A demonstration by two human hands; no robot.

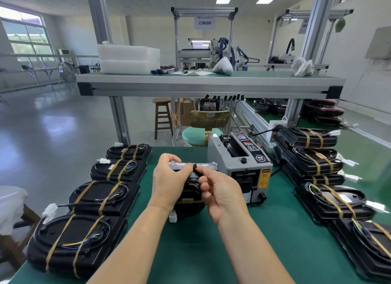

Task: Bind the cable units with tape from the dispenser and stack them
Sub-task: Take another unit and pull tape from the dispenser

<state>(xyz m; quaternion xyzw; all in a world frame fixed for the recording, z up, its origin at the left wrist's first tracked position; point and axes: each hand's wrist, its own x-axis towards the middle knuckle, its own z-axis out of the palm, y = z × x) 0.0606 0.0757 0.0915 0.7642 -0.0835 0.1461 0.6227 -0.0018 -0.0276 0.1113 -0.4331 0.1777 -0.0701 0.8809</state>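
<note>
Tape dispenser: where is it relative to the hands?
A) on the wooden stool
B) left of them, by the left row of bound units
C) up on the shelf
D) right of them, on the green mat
D: the tape dispenser stands on the green mat just right of the right hand, while the left hand grips the cable unit.

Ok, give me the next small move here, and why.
Probably press the small dark piece pinched by the right hand down onto the top edge of the black plastic cable unit that the left hand grips: it sits at that edge, apparently not yet flat.
</note>
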